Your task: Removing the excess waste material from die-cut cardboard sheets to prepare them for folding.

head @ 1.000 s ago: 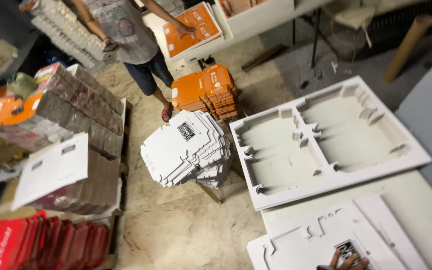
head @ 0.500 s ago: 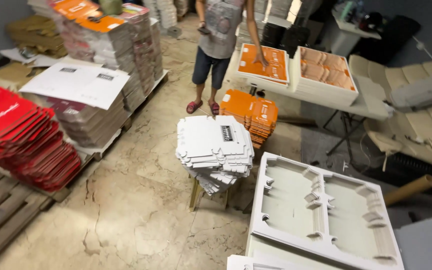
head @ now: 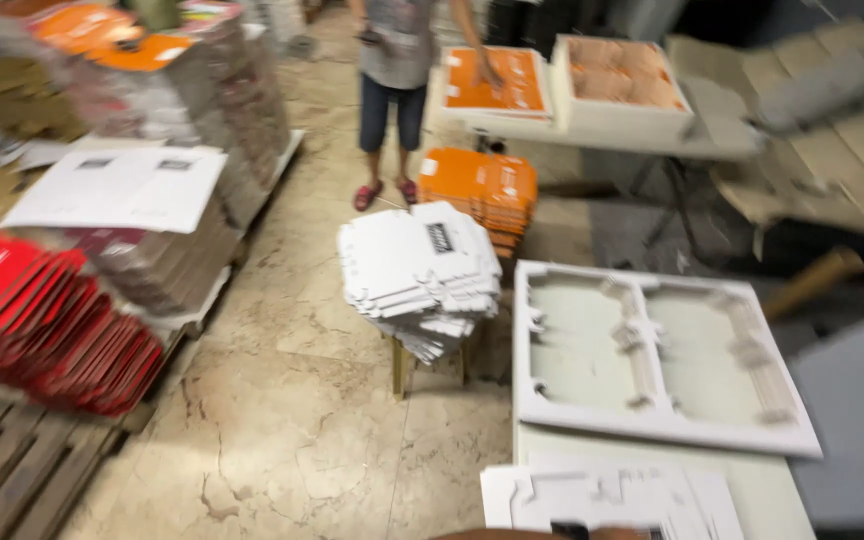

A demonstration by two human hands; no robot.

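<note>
My table (head: 642, 470) runs along the near right, pale green under everything on it. The biggest thing there is the white die-cut frame (head: 657, 425), a cardboard sheet with two large holes punched out, lying flat at the table's far end. Near me, at the bottom edge, sits a stack of white blanks (head: 612, 495), cut off by the frame's lower border. A blurred brownish strip shows just below it, perhaps my arm; my hands are out of view, so I cannot tell whether my fingers are released, clenched or grasping anything.

Left of the table, a stool (head: 427, 365) carries a fanned pile of white flat boxes (head: 412, 265). Just beyond that is a shorter orange pile (head: 482, 190) on the floor. Far left, tall mixed stacks (head: 192, 110) stand with a big white sheet (head: 117, 190) lying beside them, and red flats (head: 42, 320) lean on a wooden pallet (head: 12, 465) at the near left.

At the far side a co-worker (head: 397, 60) stands at another table (head: 602, 130), one hand on an orange sheet (head: 497, 80).
</note>
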